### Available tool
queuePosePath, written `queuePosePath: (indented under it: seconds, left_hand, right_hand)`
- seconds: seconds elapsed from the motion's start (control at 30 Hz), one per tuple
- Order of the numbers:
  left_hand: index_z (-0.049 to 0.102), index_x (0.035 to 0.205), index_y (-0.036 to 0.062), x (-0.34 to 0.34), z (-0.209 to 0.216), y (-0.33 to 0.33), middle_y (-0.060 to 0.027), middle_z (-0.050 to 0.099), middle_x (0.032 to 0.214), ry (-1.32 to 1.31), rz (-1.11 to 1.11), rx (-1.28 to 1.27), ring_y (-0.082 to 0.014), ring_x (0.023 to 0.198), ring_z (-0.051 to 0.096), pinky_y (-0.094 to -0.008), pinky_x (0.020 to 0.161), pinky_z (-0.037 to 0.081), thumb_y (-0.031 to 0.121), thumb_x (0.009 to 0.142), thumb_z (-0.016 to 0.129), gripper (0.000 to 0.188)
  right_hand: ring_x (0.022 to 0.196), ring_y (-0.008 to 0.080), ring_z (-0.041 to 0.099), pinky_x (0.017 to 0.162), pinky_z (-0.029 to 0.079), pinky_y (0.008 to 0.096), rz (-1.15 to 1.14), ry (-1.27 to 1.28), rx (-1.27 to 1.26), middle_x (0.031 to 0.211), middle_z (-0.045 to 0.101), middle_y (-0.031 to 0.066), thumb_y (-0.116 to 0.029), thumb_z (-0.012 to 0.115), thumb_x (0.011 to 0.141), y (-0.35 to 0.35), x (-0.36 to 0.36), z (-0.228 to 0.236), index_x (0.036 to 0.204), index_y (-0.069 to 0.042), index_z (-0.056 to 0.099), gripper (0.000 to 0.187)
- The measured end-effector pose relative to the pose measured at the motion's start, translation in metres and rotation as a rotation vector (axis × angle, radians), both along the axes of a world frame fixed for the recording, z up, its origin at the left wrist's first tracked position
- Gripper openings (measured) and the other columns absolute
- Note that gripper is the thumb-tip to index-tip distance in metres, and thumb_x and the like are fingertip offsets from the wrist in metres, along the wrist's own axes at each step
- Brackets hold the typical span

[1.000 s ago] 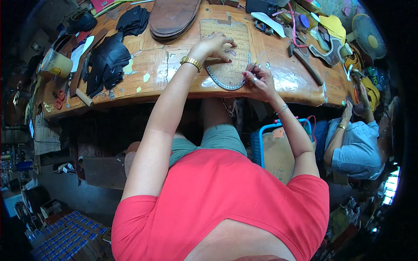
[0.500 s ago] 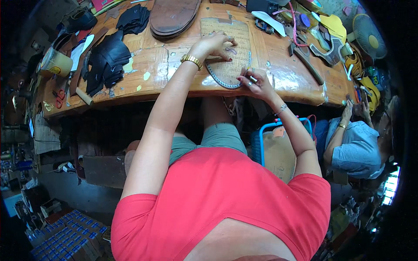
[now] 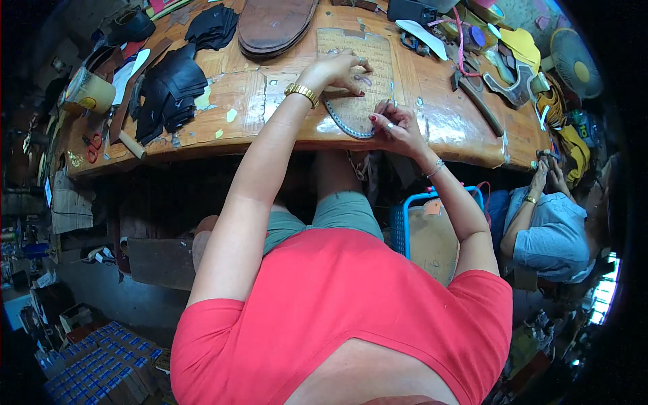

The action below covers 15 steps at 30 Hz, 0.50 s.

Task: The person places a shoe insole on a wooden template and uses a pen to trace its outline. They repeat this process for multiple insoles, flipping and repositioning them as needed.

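Note:
A tan board [image 3: 371, 61] with writing on it and a rounded near end lies on the wooden table in front of me. Along its curved edge runs a dark strip [image 3: 339, 121] dotted with pale marks. My left hand [image 3: 339, 71] rests on the board, fingers spread and pressing down. At the board's near right edge, my right hand [image 3: 398, 126] is closed in a pinch beside the end of the strip. Something slim with a yellowish tip seems to poke up from its fingers, too small to name.
Stacked brown oval leather pieces [image 3: 278, 27] lie beyond my left hand. Black leather pieces [image 3: 172, 91] and red-handled scissors [image 3: 92, 147] are at left. To the right lie a hammer [image 3: 478, 104] and cluttered supplies. A blue basket [image 3: 399, 229] stands by my lap; a co-worker [image 3: 550, 229] sits at right.
The view has shifted slightly, moving the table things a little to the right. My right hand has turned a little in its pinch; my left hand stays on the board.

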State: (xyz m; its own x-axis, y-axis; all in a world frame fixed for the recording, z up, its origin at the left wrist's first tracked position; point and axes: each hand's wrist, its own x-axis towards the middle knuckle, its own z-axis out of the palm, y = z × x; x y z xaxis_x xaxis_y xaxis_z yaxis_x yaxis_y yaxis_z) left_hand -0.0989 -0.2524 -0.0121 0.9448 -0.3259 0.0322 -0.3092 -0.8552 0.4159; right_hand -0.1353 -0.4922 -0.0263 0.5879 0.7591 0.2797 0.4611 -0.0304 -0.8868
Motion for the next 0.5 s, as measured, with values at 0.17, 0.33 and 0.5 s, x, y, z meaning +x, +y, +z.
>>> queuePosePath:
  seconds: [0.17, 0.33, 0.5]
  left_hand:
    - [0.055, 0.127, 0.0307, -0.002, 0.002, 0.002, -0.0121, 0.049, 0.131, -0.021, -0.002, 0.012, -0.0331, 0.124, 0.046, -0.0443, 0.100, 0.040, 0.047, 0.061, 0.081, 0.073]
    - [0.054, 0.128, 0.0323, -0.008, 0.010, -0.001, -0.0114, 0.050, 0.131, -0.019, -0.001, 0.024, -0.0324, 0.124, 0.046, -0.0447, 0.100, 0.040, 0.049, 0.061, 0.080, 0.073]
    - [0.056, 0.128, 0.0310, -0.008, 0.010, -0.001, -0.0117, 0.052, 0.127, -0.029, 0.017, 0.022, -0.0310, 0.122, 0.049, -0.0408, 0.100, 0.041, 0.046, 0.060, 0.082, 0.074]
  right_hand:
    - [0.065, 0.0070, 0.051, 0.059, 0.042, 0.0244, 0.015, -0.310, -0.144, 0.067, 0.056, -0.0007, -0.013, 0.063, 0.091, 0.002, -0.007, 0.006, 0.082, 0.003, 0.063, 0.019]
    - [0.064, 0.0064, 0.052, 0.058, 0.043, 0.0232, 0.016, 0.086, -0.009, 0.066, 0.055, -0.0010, -0.012, 0.064, 0.090, 0.007, -0.007, 0.007, 0.082, 0.002, 0.064, 0.017]
    - [0.060, 0.0057, 0.049, 0.054, 0.040, 0.0238, 0.044, -0.177, -0.126, 0.064, 0.056, -0.0002, -0.013, 0.065, 0.089, 0.006, -0.005, 0.003, 0.082, 0.002, 0.065, 0.017]
